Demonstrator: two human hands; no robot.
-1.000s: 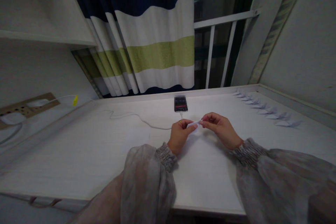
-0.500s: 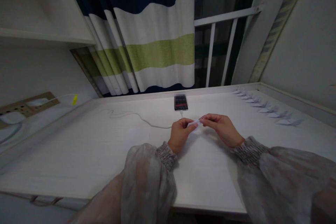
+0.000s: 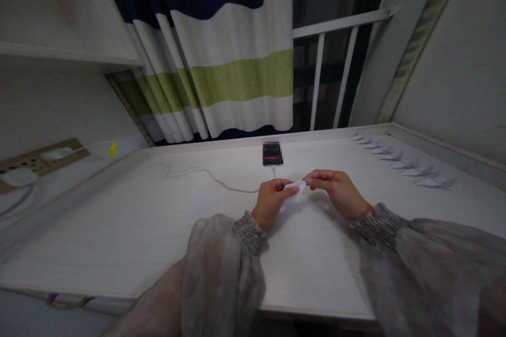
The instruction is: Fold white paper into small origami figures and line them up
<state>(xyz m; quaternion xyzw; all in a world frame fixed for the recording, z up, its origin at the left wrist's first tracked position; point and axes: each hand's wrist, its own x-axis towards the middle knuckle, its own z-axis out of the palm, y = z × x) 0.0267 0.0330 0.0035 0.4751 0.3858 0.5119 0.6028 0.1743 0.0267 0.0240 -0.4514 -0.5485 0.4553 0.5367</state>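
White wood-grain desk (image 3: 158,242) lies beneath; left grip (image 3: 272,201) and right grip (image 3: 340,192) both pinch a small folded white paper (image 3: 297,190), likely light and easily creased, best held by its edges, nearer than the dark rectangular phone (image 3: 272,154).

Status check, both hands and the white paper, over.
Left hand: gripping folded white paper. Right hand: pinching its right end. Phone: beyond the hands, not in the way.
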